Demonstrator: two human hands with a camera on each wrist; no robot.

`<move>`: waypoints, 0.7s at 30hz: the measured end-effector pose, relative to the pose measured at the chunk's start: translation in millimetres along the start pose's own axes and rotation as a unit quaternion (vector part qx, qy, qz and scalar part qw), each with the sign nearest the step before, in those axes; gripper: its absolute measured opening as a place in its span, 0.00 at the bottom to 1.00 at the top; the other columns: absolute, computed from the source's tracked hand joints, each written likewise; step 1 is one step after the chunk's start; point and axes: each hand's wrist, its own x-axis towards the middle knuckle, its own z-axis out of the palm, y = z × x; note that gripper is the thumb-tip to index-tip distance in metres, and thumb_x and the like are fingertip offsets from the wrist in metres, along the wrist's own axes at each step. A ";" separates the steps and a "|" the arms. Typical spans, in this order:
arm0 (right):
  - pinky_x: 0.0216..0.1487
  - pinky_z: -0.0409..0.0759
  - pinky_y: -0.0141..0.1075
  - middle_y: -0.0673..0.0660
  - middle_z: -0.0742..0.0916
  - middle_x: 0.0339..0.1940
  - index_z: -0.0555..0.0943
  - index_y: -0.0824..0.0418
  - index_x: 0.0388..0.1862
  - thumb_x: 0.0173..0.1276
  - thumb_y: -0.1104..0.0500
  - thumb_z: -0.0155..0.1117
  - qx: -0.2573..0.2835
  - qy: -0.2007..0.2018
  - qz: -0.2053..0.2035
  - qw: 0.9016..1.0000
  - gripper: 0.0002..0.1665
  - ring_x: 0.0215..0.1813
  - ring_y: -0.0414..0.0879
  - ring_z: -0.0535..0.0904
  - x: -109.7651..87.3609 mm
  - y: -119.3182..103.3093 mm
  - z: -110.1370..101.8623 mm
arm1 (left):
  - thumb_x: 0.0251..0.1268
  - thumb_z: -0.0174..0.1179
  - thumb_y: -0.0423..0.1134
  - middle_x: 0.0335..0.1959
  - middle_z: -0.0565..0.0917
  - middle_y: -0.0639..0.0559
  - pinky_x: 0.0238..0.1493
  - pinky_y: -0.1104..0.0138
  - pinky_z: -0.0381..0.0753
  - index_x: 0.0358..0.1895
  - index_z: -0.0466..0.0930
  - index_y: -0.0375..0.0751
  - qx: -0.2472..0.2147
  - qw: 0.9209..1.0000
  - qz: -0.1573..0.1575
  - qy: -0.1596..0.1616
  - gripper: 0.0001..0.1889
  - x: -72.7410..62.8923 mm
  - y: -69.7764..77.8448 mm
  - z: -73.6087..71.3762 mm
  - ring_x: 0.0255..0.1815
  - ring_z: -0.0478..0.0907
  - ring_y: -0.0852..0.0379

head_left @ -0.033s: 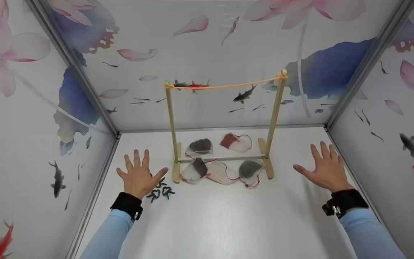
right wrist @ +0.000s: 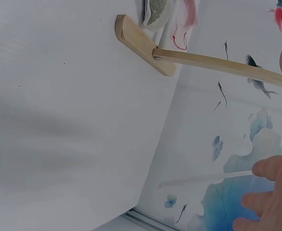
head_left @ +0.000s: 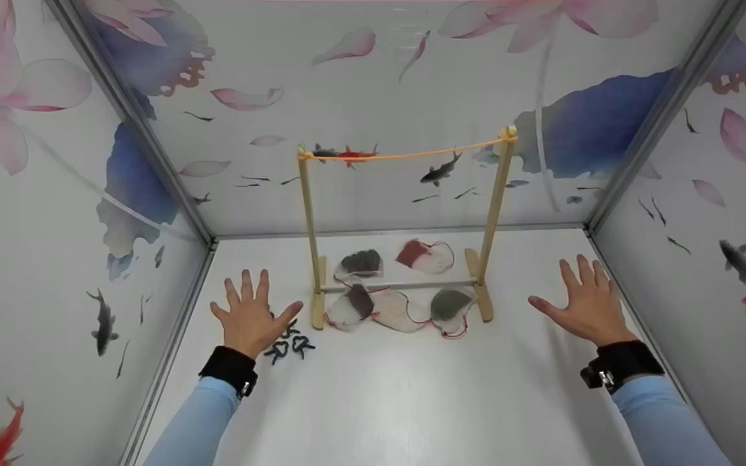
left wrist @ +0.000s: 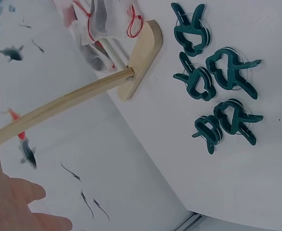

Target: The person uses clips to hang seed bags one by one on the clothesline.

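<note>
My left hand is held with fingers spread over the left part of the white table and grips nothing. Below it lie several dark green spring clips, partly hidden by the hand in the head view. On the right, my right hand has its fingers spread too, and nothing is in it. Between the hands stands a wooden rack with an orange cord strung between its post tops. Several sheer drawstring pouches with red strings lie around its base; one holds grey-green stuff, another something reddish.
White panels printed with fish and lotus wall the table at the back and both sides, joined by grey metal corner strips. A pale crossbar joins the rack's two wooden feet. Dark bands circle both wrists.
</note>
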 end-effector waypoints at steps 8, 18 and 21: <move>0.75 0.71 0.81 0.83 0.65 0.87 0.64 0.74 0.87 0.74 0.28 0.71 0.050 -0.001 0.003 0.999 0.64 0.85 0.84 0.60 -4.8 -2.3 0.6 | 0.72 0.62 0.76 0.88 0.65 0.24 0.80 0.18 0.60 0.89 0.62 0.37 0.007 1.000 0.016 0.015 0.57 -2.9 4.1 1.0 0.88 0.60 0.17; 0.74 0.75 0.77 0.81 0.73 0.82 0.68 0.73 0.85 0.76 0.34 0.74 0.082 0.006 0.001 0.997 0.58 0.79 0.82 0.71 -7.1 -8.0 -1.8 | 0.77 0.65 0.68 0.78 0.77 0.25 0.73 0.30 0.79 0.83 0.70 0.31 -0.005 0.999 0.025 0.029 0.48 -7.8 8.2 3.9 0.78 0.74 0.23; 0.72 0.76 0.77 0.81 0.75 0.80 0.69 0.74 0.84 0.76 0.36 0.74 0.082 0.011 -0.003 0.997 0.56 0.77 0.82 0.74 -8.1 -8.7 -0.4 | 0.77 0.65 0.67 0.77 0.78 0.26 0.71 0.30 0.81 0.83 0.70 0.31 -0.012 0.999 0.023 0.026 0.47 -9.4 9.0 5.2 0.76 0.76 0.24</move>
